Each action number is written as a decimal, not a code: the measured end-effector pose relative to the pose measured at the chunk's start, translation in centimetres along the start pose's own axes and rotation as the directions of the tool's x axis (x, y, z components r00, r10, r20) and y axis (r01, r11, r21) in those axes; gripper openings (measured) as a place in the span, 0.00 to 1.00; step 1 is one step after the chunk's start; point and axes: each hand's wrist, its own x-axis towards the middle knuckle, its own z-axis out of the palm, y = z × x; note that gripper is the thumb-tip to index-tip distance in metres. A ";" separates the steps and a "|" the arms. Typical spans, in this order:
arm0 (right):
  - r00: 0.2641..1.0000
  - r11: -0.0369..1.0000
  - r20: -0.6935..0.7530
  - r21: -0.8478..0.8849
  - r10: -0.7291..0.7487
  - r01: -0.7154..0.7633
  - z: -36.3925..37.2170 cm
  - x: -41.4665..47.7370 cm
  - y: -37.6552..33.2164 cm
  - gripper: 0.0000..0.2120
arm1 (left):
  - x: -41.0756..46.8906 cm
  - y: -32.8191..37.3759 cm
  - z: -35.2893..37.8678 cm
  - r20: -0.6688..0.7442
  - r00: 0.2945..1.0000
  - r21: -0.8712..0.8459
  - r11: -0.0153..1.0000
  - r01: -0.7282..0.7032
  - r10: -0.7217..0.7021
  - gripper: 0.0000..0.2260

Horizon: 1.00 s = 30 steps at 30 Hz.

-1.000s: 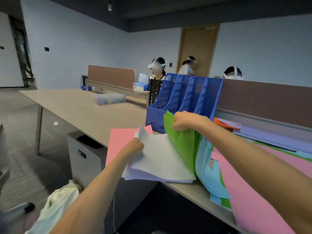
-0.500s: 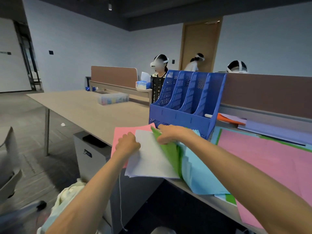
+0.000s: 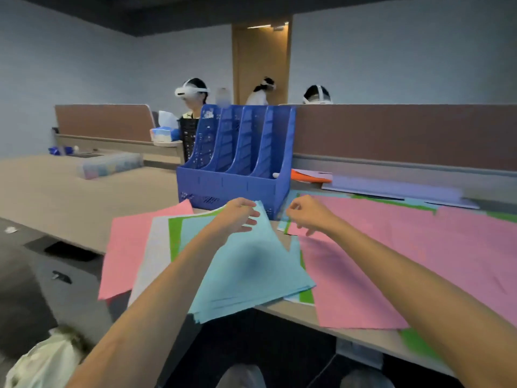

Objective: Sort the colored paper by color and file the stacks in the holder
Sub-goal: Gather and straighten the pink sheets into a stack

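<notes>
A fanned stack of light blue sheets (image 3: 251, 270) lies over the table's front edge, on top of a green sheet (image 3: 174, 239), a white sheet (image 3: 151, 253) and a pink sheet (image 3: 126, 247). My left hand (image 3: 240, 217) pinches the far corner of the light blue sheets. My right hand (image 3: 305, 214) hovers with its fingers curled over the near-left corner of the large pink sheets (image 3: 391, 247); whether it grips one is unclear. The blue file holder (image 3: 237, 189) stands just behind both hands, and its slots look empty.
Lavender sheets (image 3: 391, 189) and an orange sheet (image 3: 307, 176) lie by the brown divider (image 3: 391, 135) at the back right. A clear box (image 3: 109, 165) sits far left on the table (image 3: 56, 197). Three people with headsets sit beyond the divider. A drawer cabinet (image 3: 70, 275) stands under the table.
The lifted green and light blue sheets were laid down flat onto the left pile. My right hand let go and moved right to the pink sheets. My left hand shifted onto the light blue stack.
</notes>
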 end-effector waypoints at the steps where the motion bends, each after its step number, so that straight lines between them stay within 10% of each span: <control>1: 0.999 0.999 -0.027 -0.023 0.027 -0.027 -1.0 -0.5 2.0 0.07 | 0.5 0.2 2.2 0.078 0.997 0.014 1.000 0.020 -0.021 0.07; 9: 0.952 0.967 -0.261 -0.152 0.158 -0.202 -7.5 -4.8 15.7 0.06 | 4.2 0.4 14.3 0.189 0.968 0.160 0.978 0.136 -0.166 0.16; 16: 0.955 0.871 -0.050 -0.398 0.292 -0.287 -8.4 -6.8 20.4 0.21 | 5.0 1.4 17.7 0.204 0.962 -0.111 0.972 0.208 -0.182 0.14; 26: 0.974 0.883 0.037 -0.432 0.222 -0.185 -7.4 -7.2 20.4 0.29 | 5.0 0.6 19.2 0.093 0.991 0.506 0.862 0.037 -0.097 0.27; 30: 0.979 0.907 0.070 -0.394 0.193 -0.151 -6.3 -6.9 19.4 0.31 | 4.9 0.3 19.6 0.114 0.988 0.441 0.896 0.048 -0.109 0.28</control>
